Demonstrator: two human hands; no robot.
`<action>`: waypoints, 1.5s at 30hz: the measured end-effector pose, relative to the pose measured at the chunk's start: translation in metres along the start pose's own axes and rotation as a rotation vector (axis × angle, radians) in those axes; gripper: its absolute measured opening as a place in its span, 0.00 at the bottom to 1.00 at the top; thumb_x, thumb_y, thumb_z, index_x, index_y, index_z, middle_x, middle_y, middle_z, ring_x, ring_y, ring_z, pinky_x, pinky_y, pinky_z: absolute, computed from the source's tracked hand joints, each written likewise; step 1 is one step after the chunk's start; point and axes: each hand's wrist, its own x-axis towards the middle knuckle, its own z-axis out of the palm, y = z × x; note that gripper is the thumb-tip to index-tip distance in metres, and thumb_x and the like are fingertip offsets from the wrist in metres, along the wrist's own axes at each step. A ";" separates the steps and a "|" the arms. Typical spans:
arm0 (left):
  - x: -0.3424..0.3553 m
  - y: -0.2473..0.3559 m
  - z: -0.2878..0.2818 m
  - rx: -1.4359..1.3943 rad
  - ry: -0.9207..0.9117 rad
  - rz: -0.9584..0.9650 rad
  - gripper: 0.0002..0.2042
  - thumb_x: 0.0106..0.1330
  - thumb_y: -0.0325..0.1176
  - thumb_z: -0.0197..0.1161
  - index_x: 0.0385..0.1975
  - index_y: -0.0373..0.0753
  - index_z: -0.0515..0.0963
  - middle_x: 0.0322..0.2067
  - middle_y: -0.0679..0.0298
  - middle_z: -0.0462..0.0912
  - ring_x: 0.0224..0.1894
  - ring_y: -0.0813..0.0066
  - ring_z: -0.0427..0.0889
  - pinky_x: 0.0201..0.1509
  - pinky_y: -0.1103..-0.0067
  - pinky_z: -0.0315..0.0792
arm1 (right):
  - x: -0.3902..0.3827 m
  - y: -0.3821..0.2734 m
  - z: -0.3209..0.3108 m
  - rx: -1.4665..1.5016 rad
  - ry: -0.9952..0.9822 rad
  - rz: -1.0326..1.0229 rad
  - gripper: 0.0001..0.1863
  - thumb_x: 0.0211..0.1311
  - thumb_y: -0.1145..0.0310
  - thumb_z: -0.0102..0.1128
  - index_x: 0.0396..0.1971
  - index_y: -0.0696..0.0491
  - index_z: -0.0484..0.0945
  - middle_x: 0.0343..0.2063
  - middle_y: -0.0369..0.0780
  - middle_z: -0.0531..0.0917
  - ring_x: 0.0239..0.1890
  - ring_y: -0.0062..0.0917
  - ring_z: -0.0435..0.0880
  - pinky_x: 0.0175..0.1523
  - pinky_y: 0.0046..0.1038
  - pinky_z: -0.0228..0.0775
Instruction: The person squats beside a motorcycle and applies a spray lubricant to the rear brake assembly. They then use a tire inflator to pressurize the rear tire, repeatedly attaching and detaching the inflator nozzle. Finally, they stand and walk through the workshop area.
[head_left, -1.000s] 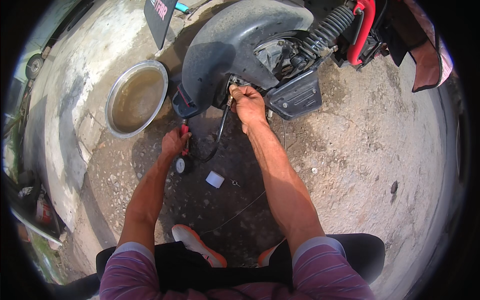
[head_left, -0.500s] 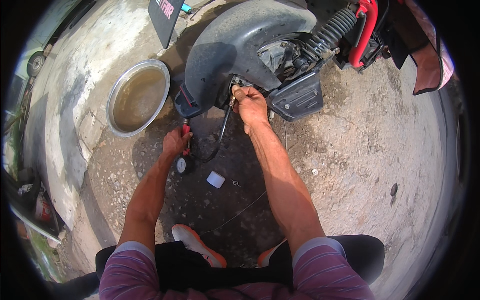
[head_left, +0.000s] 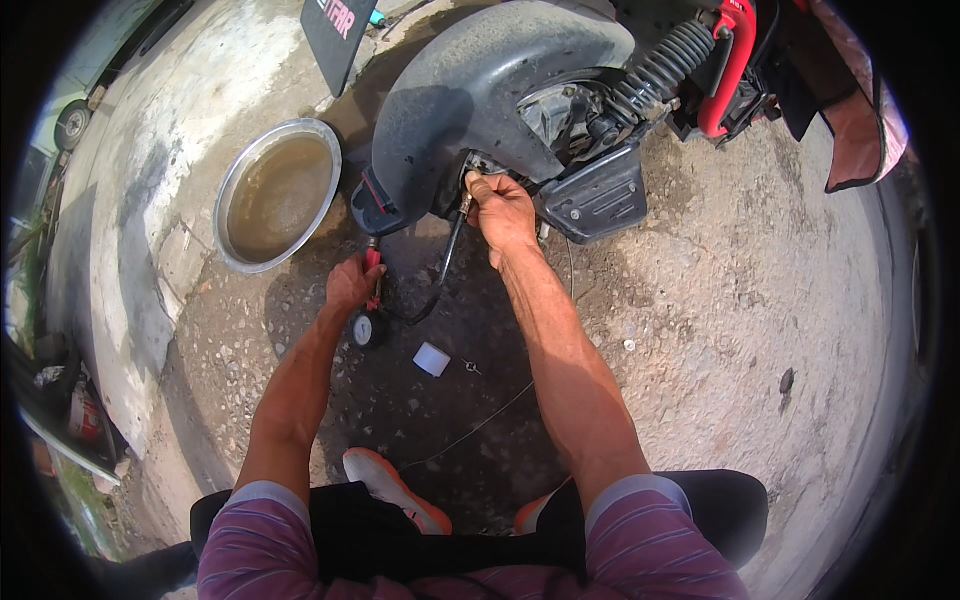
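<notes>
- Barely anything has shifted since the earlier frame: the scene sits a touch farther right in view, while the right hand and left hand keep their same grips.
- At the wheel, just below the edge of the mudguard, the right hand pinches the brassy, tube-shaped hose end between thumb and fingers.
- By the look of it, bringing the hose end to the wheel is done; whether it is seated there cannot be told — the fingers cover the contact. Taking it away again remains undone.
- Smooth black hose bends in a loose curve back toward the left hand, which is wrapped around a glossy red inflator handle. Its round gauge has a pale face, too small to read.
- Around the wheel: the mudguard is dull, dusty and broadly curved; the coil spring is ridged; the footplate-like panel is black and angular.
- Farther out, a round metal basin holds murky brown water. A stubby white roll lies between the arms on gritty, pitted ground — rough and stony.
</notes>
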 end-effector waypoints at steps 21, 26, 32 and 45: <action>0.002 0.008 -0.005 -0.007 -0.071 -0.040 0.26 0.63 0.58 0.64 0.41 0.36 0.81 0.39 0.43 0.85 0.47 0.43 0.83 0.51 0.56 0.74 | 0.006 0.001 -0.003 -0.027 0.004 0.010 0.11 0.67 0.63 0.68 0.27 0.52 0.80 0.19 0.31 0.78 0.17 0.16 0.72 0.24 0.21 0.65; 0.003 0.004 -0.004 0.001 -0.074 -0.053 0.27 0.62 0.58 0.65 0.44 0.37 0.81 0.41 0.45 0.85 0.48 0.45 0.84 0.52 0.58 0.76 | 0.007 0.002 -0.007 -0.037 -0.040 0.032 0.10 0.68 0.61 0.67 0.29 0.49 0.79 0.21 0.30 0.79 0.20 0.15 0.73 0.27 0.21 0.66; -0.005 0.004 -0.010 0.018 -0.062 -0.072 0.28 0.61 0.60 0.65 0.45 0.39 0.80 0.41 0.47 0.86 0.47 0.46 0.85 0.49 0.57 0.77 | 0.012 0.009 -0.011 0.022 -0.096 0.042 0.08 0.68 0.63 0.67 0.33 0.50 0.79 0.25 0.32 0.82 0.23 0.17 0.75 0.30 0.22 0.70; -0.006 0.002 -0.003 -0.055 0.004 -0.013 0.26 0.59 0.56 0.67 0.44 0.38 0.80 0.42 0.47 0.85 0.48 0.47 0.83 0.52 0.59 0.76 | 0.016 0.013 -0.016 0.067 -0.155 0.006 0.05 0.71 0.66 0.63 0.36 0.49 0.83 0.30 0.34 0.85 0.30 0.20 0.79 0.38 0.25 0.71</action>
